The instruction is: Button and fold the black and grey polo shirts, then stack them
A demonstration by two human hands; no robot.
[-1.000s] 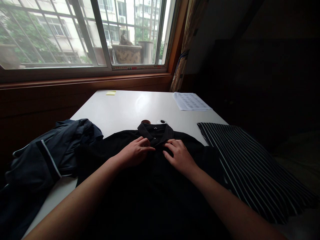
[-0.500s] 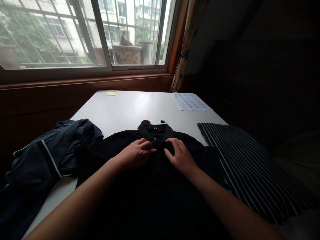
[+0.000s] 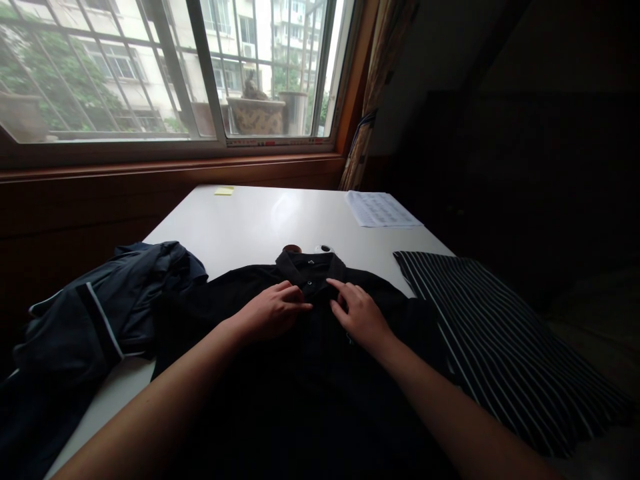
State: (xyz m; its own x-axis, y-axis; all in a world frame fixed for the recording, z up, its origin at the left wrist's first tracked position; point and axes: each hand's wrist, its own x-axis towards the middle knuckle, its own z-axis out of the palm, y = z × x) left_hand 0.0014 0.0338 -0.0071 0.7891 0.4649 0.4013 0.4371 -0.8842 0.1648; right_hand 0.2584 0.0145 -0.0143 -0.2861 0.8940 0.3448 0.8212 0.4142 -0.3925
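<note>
A black collared shirt with buttons (image 3: 310, 373) lies front up and spread out, its collar pointing away from me. A pale button shows at the neck opening. My left hand (image 3: 275, 310) rests on the left side of the button strip, just below the collar, fingers curled in on the cloth and one digit stretched toward the middle. Opposite it, my right hand (image 3: 363, 313) touches the right collar edge with the index finger. A gap shows between that finger and the thumb. Dark cloth hides detail beneath both hands.
A white table (image 3: 250, 220) carries a crumpled dark blue garment (image 3: 135, 293) at left and a striped dark cloth (image 3: 490, 333) at right. Behind the collar sit a brown round object (image 3: 292, 249) and a white one (image 3: 325, 249). Printed sheets (image 3: 383, 209) and a yellow note (image 3: 224, 191) lie farther back.
The whole view has shifted slightly, so the scene sits a little lower. My right hand's index finger has moved slightly left along the collar edge; my left hand stays nearly in place.
</note>
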